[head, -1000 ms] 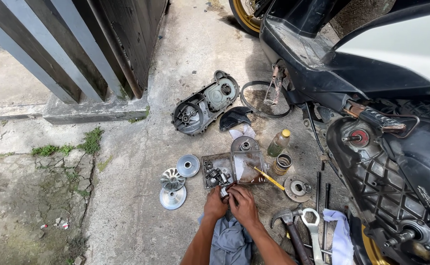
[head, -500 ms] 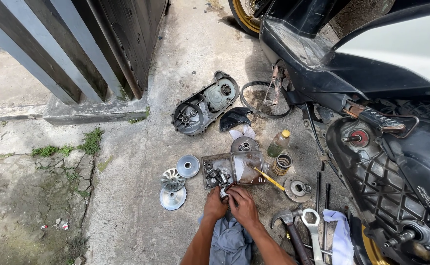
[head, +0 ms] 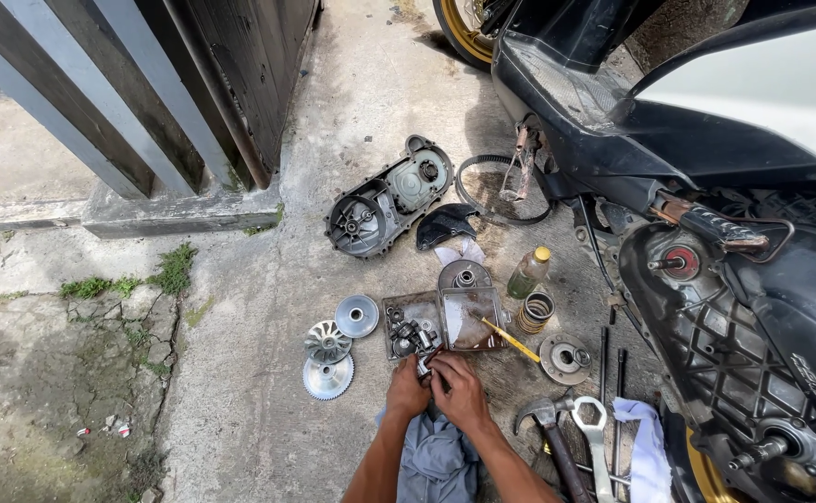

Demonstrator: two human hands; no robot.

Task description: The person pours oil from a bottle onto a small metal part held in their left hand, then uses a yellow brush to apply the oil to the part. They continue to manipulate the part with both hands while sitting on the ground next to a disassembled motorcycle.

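Left hand (head: pixel 408 391) and right hand (head: pixel 461 389) pressed together, fingers closed around a small dark metal part (head: pixel 428 363) just in front of a shallow rectangular metal tray (head: pixel 400 312) on the concrete floor (head: pixel 259 373). Beside the tray: yellow-handled screwdriver (head: pixel 510 340), coiled steel spring (head: pixel 536 311). Left of the tray: finned silver pulley disc (head: pixel 327 342). Right, near the floor's edge: claw hammer (head: pixel 549 430), silver spanner (head: pixel 596 438).
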